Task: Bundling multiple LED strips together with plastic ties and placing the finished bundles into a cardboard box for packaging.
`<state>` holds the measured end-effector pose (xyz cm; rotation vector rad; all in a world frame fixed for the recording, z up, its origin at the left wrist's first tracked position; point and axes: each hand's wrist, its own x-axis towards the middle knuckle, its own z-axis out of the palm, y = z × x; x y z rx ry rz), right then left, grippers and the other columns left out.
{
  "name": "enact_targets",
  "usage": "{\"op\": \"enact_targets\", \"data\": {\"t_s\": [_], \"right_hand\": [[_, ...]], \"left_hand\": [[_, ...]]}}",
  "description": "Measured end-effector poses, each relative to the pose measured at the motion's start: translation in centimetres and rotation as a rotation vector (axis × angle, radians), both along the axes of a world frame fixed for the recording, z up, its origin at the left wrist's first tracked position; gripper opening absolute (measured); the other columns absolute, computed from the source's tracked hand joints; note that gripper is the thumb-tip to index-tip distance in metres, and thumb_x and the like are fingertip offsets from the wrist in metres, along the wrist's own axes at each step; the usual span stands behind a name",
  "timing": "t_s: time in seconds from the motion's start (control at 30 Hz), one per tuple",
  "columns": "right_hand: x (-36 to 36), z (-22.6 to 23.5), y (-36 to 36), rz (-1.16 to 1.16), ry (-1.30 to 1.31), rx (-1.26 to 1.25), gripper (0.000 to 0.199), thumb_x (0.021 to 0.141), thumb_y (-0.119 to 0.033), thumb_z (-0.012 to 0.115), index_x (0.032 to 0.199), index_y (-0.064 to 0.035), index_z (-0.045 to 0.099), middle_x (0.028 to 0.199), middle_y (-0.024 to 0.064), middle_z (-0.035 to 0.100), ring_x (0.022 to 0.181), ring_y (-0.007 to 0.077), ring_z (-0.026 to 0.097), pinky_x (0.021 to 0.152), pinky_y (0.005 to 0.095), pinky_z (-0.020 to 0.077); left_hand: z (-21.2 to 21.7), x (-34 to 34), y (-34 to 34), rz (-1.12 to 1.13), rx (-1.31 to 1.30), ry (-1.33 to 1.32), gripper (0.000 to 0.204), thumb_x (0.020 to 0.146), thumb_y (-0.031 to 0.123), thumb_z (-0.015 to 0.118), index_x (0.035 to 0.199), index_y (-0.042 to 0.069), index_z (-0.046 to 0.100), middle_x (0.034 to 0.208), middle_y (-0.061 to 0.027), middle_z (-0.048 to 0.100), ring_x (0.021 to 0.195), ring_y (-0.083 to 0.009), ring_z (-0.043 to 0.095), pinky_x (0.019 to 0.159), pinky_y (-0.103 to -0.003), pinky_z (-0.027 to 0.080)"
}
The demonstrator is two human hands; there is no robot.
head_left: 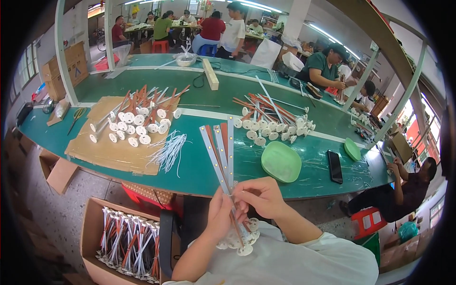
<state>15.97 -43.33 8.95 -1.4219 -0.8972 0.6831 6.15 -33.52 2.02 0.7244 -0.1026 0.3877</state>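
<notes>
In front of my body, my left hand (221, 211) is closed around a bundle of LED strips (231, 149), white strips with small yellow chips and brown backs. The strips fan out upward over the table edge. Their white round bases (244, 250) hang below my hands, close to my shirt. My right hand (261, 195) pinches at the middle of the bundle, thumb and forefinger together. What lies between those fingertips is too small to make out. Left of the bundle, thin white ties (169, 151) lie in a loose heap.
LED strips with round bases (130, 123) lie on a cardboard sheet (85, 147); another pile (273, 126) lies right of centre. A green dish (281, 161) and a phone (334, 166) are nearby. A carton (90, 237) of bundles stands lower left. Co-workers sit beyond and right.
</notes>
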Motion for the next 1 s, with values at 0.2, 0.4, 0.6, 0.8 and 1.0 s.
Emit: {"op": "enact_targets", "data": {"t_s": [0.2, 0.4, 0.6, 0.8, 1.0], "right_hand": [[-1.0, -1.0, 1.1, -0.195, 0.148, 0.097, 0.008, 0.085, 0.003, 0.065, 0.089, 0.0039, 0.059, 0.073, 0.0078, 0.066, 0.061, 0.0108, 0.061, 0.051, 0.0244, 0.0498], [-1.6, -1.9, 1.1, -0.256, -1.266, 0.250, 0.030, 0.081, 0.002, 0.070, 0.104, 0.0021, 0.051, 0.070, 0.0070, 0.066, 0.055, 0.0115, 0.063, 0.048, 0.0274, 0.0508], [-2.0, 0.7, 0.3, -0.177, -0.623, 0.048, 0.016, 0.082, 0.001, 0.068, 0.094, -0.0009, 0.058, 0.073, 0.0103, 0.066, 0.058, 0.0213, 0.064, 0.053, 0.0285, 0.0503], [1.6, 1.2, 0.5, 0.246, -0.851, -0.084, 0.010, 0.088, -0.009, 0.062, 0.083, -0.0004, 0.061, 0.080, 0.0111, 0.066, 0.068, 0.0286, 0.063, 0.057, 0.0342, 0.0484], [2.4, 1.0, 0.5, 0.325, -1.031, 0.070, 0.007, 0.081, -0.006, 0.066, 0.081, -0.0023, 0.061, 0.079, 0.0094, 0.062, 0.070, 0.0294, 0.060, 0.055, 0.0362, 0.0465]], "left_hand": [[0.3, 0.1, 0.2, 0.208, 0.115, 0.101, 0.041, 0.103, 0.044, 0.036, 0.115, 0.006, 0.045, 0.074, -0.0033, 0.050, 0.058, -0.0102, 0.045, 0.048, -0.025, 0.039], [-1.1, 0.8, 0.6, 0.446, 0.355, 0.150, 0.032, 0.104, 0.030, 0.040, 0.121, 0.004, 0.047, 0.074, 0.0003, 0.052, 0.058, -0.0055, 0.046, 0.049, -0.022, 0.039], [0.0, 0.1, 1.1, 0.347, 0.317, 0.145, 0.030, 0.103, 0.025, 0.041, 0.121, 0.003, 0.048, 0.070, 0.0006, 0.051, 0.056, -0.0064, 0.047, 0.051, -0.023, 0.040], [-1.4, -0.4, 1.9, 0.100, 0.312, 0.029, 0.041, 0.102, 0.034, 0.043, 0.129, 0.002, 0.044, 0.077, -0.0031, 0.053, 0.058, -0.0092, 0.047, 0.054, -0.026, 0.043], [-0.3, -1.2, 2.8, -0.216, 0.143, 0.027, 0.043, 0.101, 0.043, 0.045, 0.122, 0.005, 0.044, 0.075, -0.0055, 0.052, 0.054, -0.0122, 0.045, 0.052, -0.029, 0.042]]}}
